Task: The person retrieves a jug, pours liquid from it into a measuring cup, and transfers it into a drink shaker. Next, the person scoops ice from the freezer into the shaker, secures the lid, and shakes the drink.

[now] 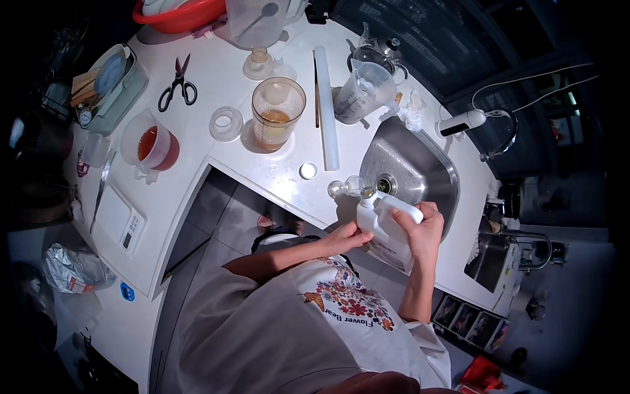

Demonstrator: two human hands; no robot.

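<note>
Both hands are on a white plastic jug (387, 238) at the counter's edge in front of the sink. My right hand (423, 228) is closed round its handle. My left hand (346, 238) presses against the jug's side, near the neck. The jug is tilted, and its open mouth meets a small clear glass (354, 185). Whether liquid is flowing there is too small to tell. A small round clear glass piece (335, 189) is beside that glass. A white cap (308, 171) lies on the counter to the left.
The steel sink (426, 167) is just beyond the jug. A tall cup of amber liquid (279, 117), a white tube (326, 108) and a measuring jug (365, 92) stand behind. Farther left are scissors (177, 84), a jug of red liquid (152, 146) and a scale (118, 220).
</note>
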